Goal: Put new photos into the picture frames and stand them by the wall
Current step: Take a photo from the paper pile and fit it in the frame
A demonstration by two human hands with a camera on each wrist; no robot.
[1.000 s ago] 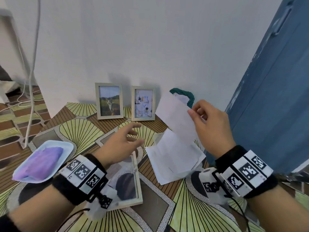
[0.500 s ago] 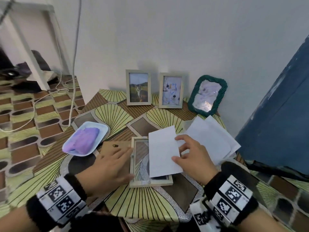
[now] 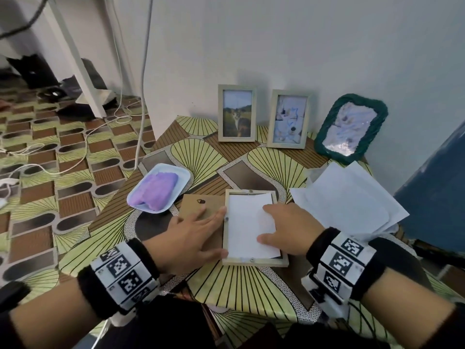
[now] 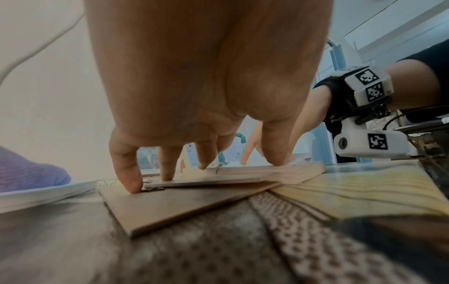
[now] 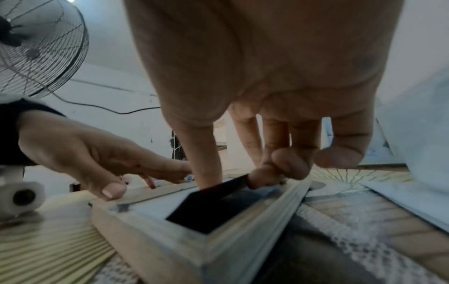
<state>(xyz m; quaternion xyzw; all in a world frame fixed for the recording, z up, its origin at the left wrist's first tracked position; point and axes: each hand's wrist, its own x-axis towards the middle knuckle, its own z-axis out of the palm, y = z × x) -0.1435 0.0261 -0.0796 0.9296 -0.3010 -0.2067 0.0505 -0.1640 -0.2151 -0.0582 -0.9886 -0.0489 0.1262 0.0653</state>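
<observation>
Now the white photo sheet (image 3: 247,222) sits inside the pale wooden frame (image 3: 254,261) at centre, my right hand (image 3: 293,230) pressing it flat, left hand (image 3: 193,238) flat on the frame's edge; brown cardboard backing (image 3: 193,204) not yet on.

Soft, even indoor light; wide-angle views with blurred edges

The head view is fairly bright, with faint shadows on the wall (image 3: 276,46) behind the standing frames and a glare patch on the green-rimmed frame (image 3: 351,129). Straight lines bow towards the picture edges. Both wrist views are dimmer and smeared: the left hand (image 4: 206,76) and right hand (image 5: 267,67) fill them out of focus, and the tablecloth (image 4: 243,249) blurs, perhaps from motion.
</observation>
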